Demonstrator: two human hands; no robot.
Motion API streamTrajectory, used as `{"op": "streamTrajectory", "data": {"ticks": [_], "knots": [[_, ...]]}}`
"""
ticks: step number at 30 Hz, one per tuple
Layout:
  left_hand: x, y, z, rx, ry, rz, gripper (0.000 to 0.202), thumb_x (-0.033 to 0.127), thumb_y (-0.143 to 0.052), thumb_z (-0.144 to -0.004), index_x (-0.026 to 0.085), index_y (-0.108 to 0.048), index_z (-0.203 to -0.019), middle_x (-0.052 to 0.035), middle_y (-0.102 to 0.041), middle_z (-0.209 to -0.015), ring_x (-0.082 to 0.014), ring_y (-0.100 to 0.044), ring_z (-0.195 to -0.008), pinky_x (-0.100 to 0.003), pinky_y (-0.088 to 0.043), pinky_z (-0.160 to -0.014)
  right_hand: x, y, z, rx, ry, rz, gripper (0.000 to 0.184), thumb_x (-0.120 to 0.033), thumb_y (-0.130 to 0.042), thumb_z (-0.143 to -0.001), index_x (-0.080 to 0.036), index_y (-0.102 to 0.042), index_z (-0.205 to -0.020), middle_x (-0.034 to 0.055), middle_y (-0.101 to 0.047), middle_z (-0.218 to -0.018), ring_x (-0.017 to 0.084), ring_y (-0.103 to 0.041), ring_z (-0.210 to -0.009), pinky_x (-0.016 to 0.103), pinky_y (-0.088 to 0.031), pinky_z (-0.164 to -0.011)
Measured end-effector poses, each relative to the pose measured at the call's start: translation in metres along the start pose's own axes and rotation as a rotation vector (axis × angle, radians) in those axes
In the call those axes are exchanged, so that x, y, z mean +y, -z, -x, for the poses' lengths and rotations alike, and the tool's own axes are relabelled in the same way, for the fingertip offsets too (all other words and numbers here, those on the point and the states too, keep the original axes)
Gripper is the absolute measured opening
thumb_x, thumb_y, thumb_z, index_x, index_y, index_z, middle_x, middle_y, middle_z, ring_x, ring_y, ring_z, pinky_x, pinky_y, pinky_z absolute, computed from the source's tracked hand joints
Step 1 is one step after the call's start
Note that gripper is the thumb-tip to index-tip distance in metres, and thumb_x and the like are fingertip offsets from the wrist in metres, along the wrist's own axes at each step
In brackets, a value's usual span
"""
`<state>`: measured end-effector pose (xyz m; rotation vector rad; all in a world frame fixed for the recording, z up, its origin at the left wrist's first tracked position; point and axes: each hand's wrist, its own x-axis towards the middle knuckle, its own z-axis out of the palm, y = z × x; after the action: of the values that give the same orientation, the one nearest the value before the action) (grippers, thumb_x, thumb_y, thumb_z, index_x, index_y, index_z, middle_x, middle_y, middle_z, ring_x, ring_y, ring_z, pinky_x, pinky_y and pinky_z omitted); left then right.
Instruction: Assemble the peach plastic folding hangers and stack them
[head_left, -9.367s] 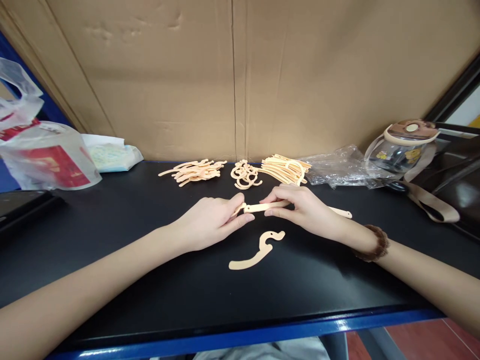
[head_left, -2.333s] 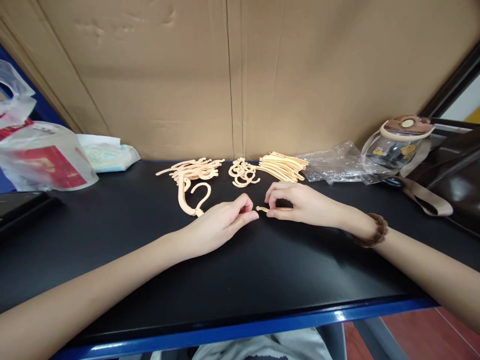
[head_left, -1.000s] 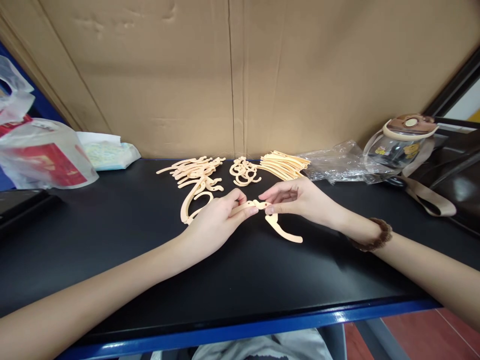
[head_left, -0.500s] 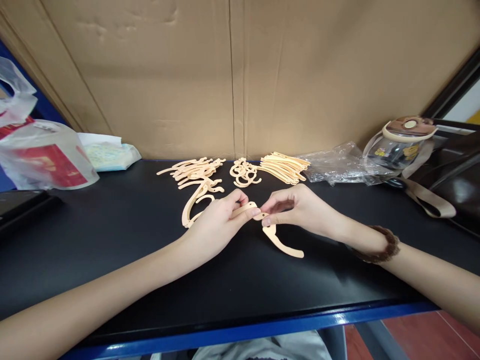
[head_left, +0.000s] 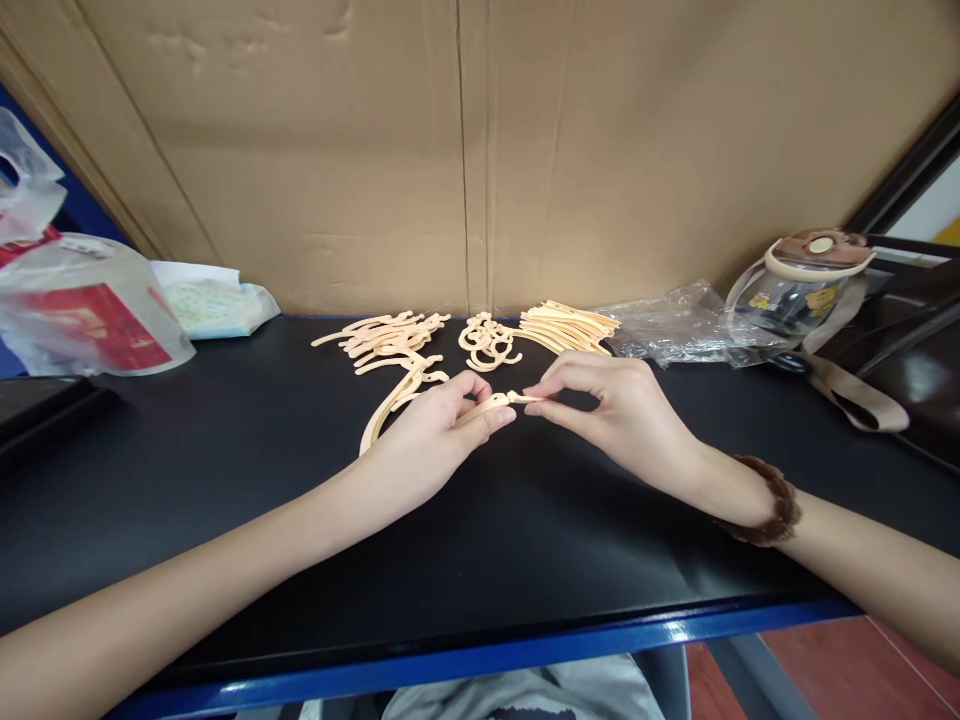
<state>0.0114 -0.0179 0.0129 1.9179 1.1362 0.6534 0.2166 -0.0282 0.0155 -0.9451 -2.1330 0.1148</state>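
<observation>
My left hand (head_left: 442,420) pinches a beige plastic hanger arm (head_left: 493,402) between thumb and fingers, its holed end pointing right. Facing it, my right hand (head_left: 611,400) grips a second hanger arm (head_left: 519,398), turned edge-on so that only a thin end shows. The two ends meet between my fingertips; whether they are locked together I cannot tell. Behind my left hand, partly covered by it, lie larger curved hanger pieces (head_left: 386,408). Farther back are a pile of hanger arms (head_left: 394,335), a cluster of hanger hooks (head_left: 487,340) and a stack of straight bars (head_left: 568,327).
A black tabletop (head_left: 450,560) with a blue front edge carries everything. Crumpled clear plastic (head_left: 675,325) and a strapped bottle (head_left: 799,290) stand right, beside a dark bag (head_left: 900,340). At left are a plastic bag (head_left: 90,310), a tissue pack (head_left: 214,305) and a dark flat object (head_left: 52,415). Cardboard (head_left: 337,150) walls the back.
My right hand has turned the hanger arm from hanging flat and visible to edge-on. Its fingers now sit slightly higher, and the two ends are in line.
</observation>
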Motion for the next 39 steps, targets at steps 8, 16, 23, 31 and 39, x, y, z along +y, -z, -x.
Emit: {"op": "streamTrajectory", "data": {"ticks": [8,16,23,31,39], "knots": [[-0.002,-0.002,-0.001,-0.014,-0.007,0.011,0.028,0.046,-0.049,-0.088,0.021,-0.041,-0.078,0.0066,-0.038,-0.058,-0.0092,-0.035,-0.051,-0.021,-0.025,-0.045,0.004,-0.004,0.001,-0.012,-0.022,0.02,0.007,-0.023,-0.066,-0.084,-0.018,-0.067,-0.079,0.0016,-0.067,-0.079,0.015,-0.061,-0.074,0.027,-0.045,-0.068],[-0.01,-0.004,-0.002,-0.041,-0.045,0.019,0.031,0.05,-0.046,-0.089,0.022,-0.037,-0.08,0.0075,-0.03,-0.06,-0.009,-0.029,-0.053,-0.022,-0.022,-0.046,0.008,-0.004,0.001,-0.054,0.098,-0.013,0.01,-0.019,-0.063,-0.086,-0.017,-0.062,-0.077,0.001,-0.061,-0.074,0.012,-0.054,-0.069,0.025,-0.041,-0.064],[-0.011,-0.004,-0.001,-0.112,-0.08,0.004,0.029,0.049,-0.044,-0.091,0.022,-0.036,-0.082,0.0067,-0.032,-0.064,-0.0098,-0.03,-0.057,-0.023,-0.024,-0.049,0.009,0.0,0.0,-0.107,0.237,0.06,0.017,-0.019,-0.056,-0.09,-0.017,-0.056,-0.074,0.0006,-0.054,-0.071,0.013,-0.048,-0.066,0.026,-0.039,-0.064],[-0.012,-0.004,-0.003,-0.121,-0.081,-0.092,0.027,0.046,-0.043,-0.092,0.023,-0.036,-0.082,0.0072,-0.036,-0.063,-0.0109,-0.034,-0.057,-0.024,-0.027,-0.051,0.011,-0.003,0.002,-0.13,0.317,0.123,0.017,-0.019,-0.049,-0.093,-0.017,-0.056,-0.078,0.0011,-0.052,-0.071,0.014,-0.046,-0.068,0.028,-0.038,-0.066],[-0.012,-0.005,-0.002,-0.1,-0.128,-0.238,0.024,0.043,-0.042,-0.092,0.023,-0.036,-0.081,0.007,-0.036,-0.063,-0.0117,-0.036,-0.058,-0.025,-0.029,-0.054,0.01,-0.003,0.002,-0.179,0.352,0.229,0.022,-0.018,-0.044,-0.095,-0.016,-0.055,-0.077,0.0027,-0.05,-0.072,0.015,-0.042,-0.068,0.029,-0.037,-0.067]]}}
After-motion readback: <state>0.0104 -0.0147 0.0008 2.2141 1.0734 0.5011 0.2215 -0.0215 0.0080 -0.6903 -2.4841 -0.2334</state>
